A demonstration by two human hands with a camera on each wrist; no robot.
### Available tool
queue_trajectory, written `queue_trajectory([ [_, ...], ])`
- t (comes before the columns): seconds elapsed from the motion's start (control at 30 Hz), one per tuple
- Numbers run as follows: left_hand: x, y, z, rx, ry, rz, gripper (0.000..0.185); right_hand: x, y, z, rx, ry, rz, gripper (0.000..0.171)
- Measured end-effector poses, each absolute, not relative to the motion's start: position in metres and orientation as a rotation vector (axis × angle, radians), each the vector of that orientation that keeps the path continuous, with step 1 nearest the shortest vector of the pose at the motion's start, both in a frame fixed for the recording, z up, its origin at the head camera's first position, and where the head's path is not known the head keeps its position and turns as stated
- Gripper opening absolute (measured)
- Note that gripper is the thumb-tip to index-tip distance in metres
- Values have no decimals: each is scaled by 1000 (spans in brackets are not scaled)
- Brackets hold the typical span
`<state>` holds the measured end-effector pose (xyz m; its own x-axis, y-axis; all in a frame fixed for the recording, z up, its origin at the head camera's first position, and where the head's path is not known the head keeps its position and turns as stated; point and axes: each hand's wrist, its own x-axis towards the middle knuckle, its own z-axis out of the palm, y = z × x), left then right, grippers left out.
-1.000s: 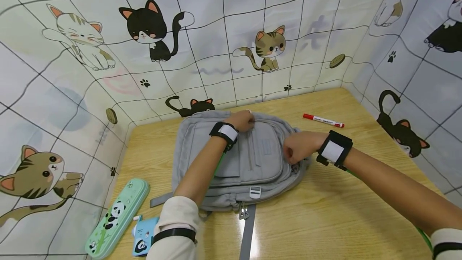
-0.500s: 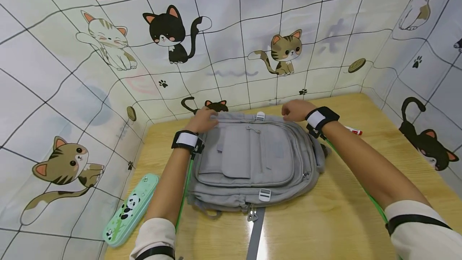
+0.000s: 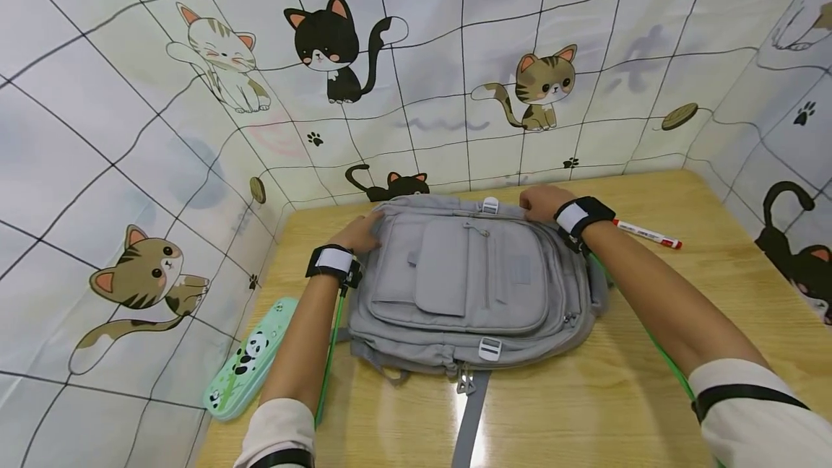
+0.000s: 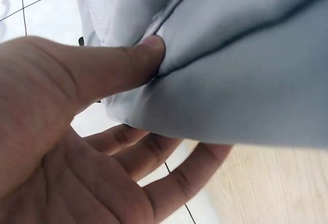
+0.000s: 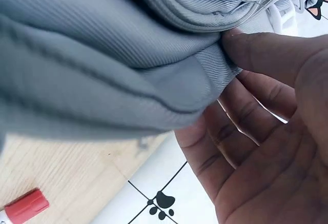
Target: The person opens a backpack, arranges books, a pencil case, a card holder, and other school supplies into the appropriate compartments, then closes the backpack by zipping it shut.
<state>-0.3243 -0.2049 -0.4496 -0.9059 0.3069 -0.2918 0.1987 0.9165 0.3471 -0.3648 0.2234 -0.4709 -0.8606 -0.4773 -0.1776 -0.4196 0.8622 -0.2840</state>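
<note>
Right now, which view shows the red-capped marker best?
The head view: the whole red-capped marker lies on the wooden table, just beyond the right hand gripping the grey backpack. The right wrist view catches only its red cap at the bottom-left corner; the left wrist view shows none of it.

No legible text, label, brand, number or sign is appearing in any view; printing on the red-capped marker (image 3: 647, 235) is showing too small to read.
</note>
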Motion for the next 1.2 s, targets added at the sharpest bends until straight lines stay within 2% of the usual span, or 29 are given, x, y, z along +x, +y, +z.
queue_trajectory([
  [0.23,-351,-191,-452,501,2716,365,71,-346,241,-469,-676,2767,-353,9],
  [0.47,-390,-168,-457,538,2715,366,73,-321,256,-470,-660,2734,-267,20],
  [0.63,-400,-142,-462,576,2737,353,68,-298,264,-461,-647,2679,-268,24],
  [0.7,-399,-131,-463,602,2738,385,67,-291,274,-456,-610,2649,-291,22],
  [0.8,-385,-151,-460,593,2766,433,68,-298,269,-450,-607,2651,-321,18],
  [1.07,-338,-207,-446,546,2730,477,71,-336,242,-441,-590,2799,-473,40],
  [1.2,-317,-221,-448,443,2645,460,66,-352,219,-460,-655,2799,-494,37],
])
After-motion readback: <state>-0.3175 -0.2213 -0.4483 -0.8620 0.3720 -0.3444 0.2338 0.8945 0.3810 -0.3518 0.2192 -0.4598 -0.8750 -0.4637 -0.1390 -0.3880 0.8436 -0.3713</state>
